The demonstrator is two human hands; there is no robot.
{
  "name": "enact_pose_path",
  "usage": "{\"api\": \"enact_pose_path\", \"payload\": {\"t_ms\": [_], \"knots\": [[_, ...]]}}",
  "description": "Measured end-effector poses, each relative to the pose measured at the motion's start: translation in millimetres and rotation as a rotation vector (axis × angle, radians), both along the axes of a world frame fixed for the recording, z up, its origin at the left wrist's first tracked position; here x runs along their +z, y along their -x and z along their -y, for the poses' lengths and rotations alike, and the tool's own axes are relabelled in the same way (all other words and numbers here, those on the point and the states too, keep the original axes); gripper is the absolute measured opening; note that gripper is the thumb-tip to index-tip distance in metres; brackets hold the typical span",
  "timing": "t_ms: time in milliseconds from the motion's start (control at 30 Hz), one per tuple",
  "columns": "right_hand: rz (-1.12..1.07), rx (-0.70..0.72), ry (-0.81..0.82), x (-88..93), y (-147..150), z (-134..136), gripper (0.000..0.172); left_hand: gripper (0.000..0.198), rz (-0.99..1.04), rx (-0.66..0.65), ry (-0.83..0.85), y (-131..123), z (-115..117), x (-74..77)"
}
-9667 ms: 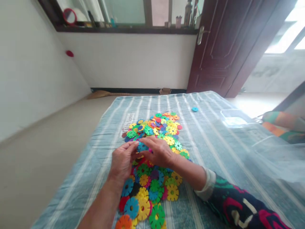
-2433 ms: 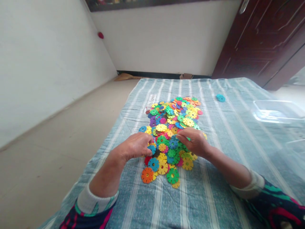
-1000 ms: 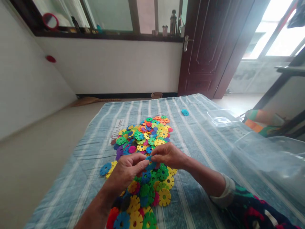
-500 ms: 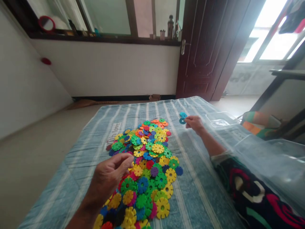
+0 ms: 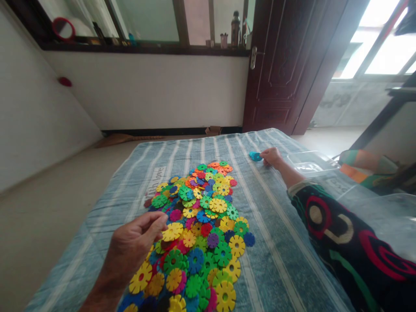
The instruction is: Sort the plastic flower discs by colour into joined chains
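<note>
My right hand (image 5: 272, 157) is on the striped cloth at the far right, thumb and finger closed on the edge of a blue snowflake disc (image 5: 257, 157). Another light blue disc (image 5: 251, 154) lies right against it, partly covered. My left hand (image 5: 138, 238) hovers at the left side of a long pile of colourful notched snowflake discs (image 5: 205, 229). Its thumb and fingertips are pressed together, and no disc shows between them. A yellow disc (image 5: 173, 232) lies just below those fingertips.
The pile rests on a bed or table under a blue striped cloth (image 5: 269, 247). Clear plastic containers (image 5: 312, 161) stand to the right, beyond and under my right forearm. A dark red door (image 5: 279, 69), a white wall and a window ledge (image 5: 146, 48) are behind.
My right hand has lowered the blue disc onto the other blue disc on the cloth. My left hand has drawn back left and slightly down, uncovering more of the pile.
</note>
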State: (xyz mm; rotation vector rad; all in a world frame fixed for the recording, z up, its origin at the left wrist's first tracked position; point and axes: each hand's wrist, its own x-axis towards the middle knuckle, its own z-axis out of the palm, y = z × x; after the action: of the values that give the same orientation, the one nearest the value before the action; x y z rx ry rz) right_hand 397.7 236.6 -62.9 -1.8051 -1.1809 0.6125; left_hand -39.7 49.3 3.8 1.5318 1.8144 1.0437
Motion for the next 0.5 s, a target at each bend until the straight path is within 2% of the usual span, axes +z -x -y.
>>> {"api": "enact_pose_path", "payload": {"t_ms": [300, 500], "knots": [[0.250, 0.020, 0.164, 2.9, -4.2, -7.0, 0.013, 0.036, -0.063, -0.083, -0.035, 3.1, -1.7, -11.4], [0.477, 0.056, 0.242, 5.5, -8.3, -3.9, 0.026, 0.034, -0.033, -0.089, -0.007, 2.3, -1.9, -10.8]]}}
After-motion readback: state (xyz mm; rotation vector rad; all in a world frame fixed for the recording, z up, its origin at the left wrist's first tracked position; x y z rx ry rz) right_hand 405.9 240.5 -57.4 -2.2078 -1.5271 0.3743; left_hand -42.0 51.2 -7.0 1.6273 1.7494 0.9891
